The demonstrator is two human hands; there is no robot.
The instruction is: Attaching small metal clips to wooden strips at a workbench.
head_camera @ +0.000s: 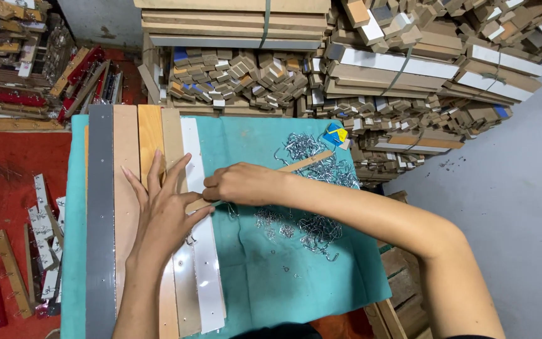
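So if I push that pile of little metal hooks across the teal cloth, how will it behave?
The metal hooks would probably drag along in clumps, since they lie tangled in heaps. A few loose ones may stray, as some already sit apart near the cloth's front. The teal cloth looks soft, so it might bunch up and snag them rather than let them slide.

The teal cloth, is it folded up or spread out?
Spread out: the teal cloth lies flat across the table, under boards and metal hooks.

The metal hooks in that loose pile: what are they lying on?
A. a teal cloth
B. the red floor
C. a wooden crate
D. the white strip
A: the pile of metal hooks is scattered over the teal cloth to the right of the row of strips, under and beyond the right hand.
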